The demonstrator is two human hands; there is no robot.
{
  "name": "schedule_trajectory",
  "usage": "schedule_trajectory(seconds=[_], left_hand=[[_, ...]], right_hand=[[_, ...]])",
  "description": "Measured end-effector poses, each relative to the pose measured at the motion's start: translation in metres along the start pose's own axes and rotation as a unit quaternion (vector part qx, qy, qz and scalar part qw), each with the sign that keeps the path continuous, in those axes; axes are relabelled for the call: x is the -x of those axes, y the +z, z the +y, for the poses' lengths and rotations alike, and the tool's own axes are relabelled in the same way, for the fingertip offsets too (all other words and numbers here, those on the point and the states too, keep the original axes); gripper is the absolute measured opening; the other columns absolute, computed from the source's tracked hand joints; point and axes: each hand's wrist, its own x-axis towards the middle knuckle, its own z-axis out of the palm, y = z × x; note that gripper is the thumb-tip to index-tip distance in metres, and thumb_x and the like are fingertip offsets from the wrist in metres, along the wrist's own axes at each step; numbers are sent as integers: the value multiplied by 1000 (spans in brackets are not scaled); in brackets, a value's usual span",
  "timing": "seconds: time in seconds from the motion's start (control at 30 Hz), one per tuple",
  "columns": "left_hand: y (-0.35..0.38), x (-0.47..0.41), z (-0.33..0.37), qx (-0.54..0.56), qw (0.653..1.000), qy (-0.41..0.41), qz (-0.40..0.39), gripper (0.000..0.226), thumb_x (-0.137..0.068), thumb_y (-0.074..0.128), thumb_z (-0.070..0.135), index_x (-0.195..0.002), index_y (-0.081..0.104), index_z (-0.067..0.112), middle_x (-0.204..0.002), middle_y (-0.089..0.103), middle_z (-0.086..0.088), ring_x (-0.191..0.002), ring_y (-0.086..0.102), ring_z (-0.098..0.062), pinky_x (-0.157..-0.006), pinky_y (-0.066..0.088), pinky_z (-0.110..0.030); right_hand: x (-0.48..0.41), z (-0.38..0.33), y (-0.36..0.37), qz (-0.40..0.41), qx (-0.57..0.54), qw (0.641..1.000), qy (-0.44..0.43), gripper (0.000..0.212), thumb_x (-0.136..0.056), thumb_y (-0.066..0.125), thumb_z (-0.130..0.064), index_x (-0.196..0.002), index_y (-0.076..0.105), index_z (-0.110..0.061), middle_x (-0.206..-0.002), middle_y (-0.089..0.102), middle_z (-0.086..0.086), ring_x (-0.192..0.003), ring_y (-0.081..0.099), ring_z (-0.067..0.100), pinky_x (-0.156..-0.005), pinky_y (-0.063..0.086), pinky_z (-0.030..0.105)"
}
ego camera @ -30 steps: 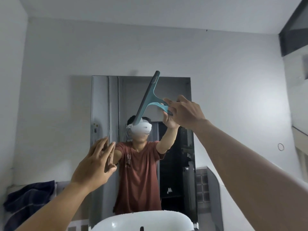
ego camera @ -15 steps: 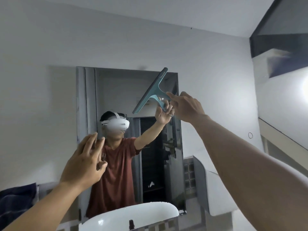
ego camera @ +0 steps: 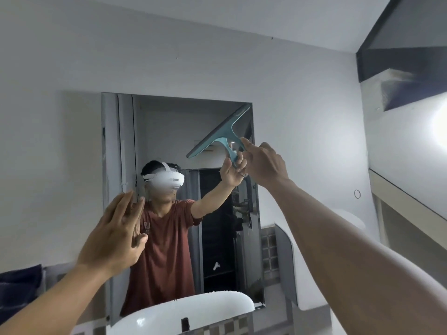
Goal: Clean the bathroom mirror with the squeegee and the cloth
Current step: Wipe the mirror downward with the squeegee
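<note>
Squeegee (ego camera: 221, 134) in right hand (ego camera: 264, 163) against mirror (ego camera: 169, 131)

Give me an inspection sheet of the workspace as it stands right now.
Surface: mirror on a white wall, above a white basin.
Job's things: teal squeegee tilted, near the mirror's top right corner; whether the blade touches the glass cannot be told. Cloth: a dark blue fabric at the lower left may be it.
Clutter: nothing seen.
Grippers: right hand grips the squeegee handle; left hand open, fingers spread, empty, before the mirror's lower left.
Cables: nothing seen.
Surroundings: white fixture right of the mirror.
</note>
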Motion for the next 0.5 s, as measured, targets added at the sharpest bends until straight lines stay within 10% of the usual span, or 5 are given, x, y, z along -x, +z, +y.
schedule_trajectory(seconds=[0.5], left_hand=[[2, 3, -7, 7, 1000, 6, -16, 102, -69, 89, 31, -152, 39, 2, -159, 30, -25, -148, 28, -45, -109, 44, -61]], right_hand=[[51, -45, 30, 0, -127, 981, 145, 46, -103, 33, -25, -148, 37, -34, -109, 63, 12, -95, 62, 32, -78, 51, 43]])
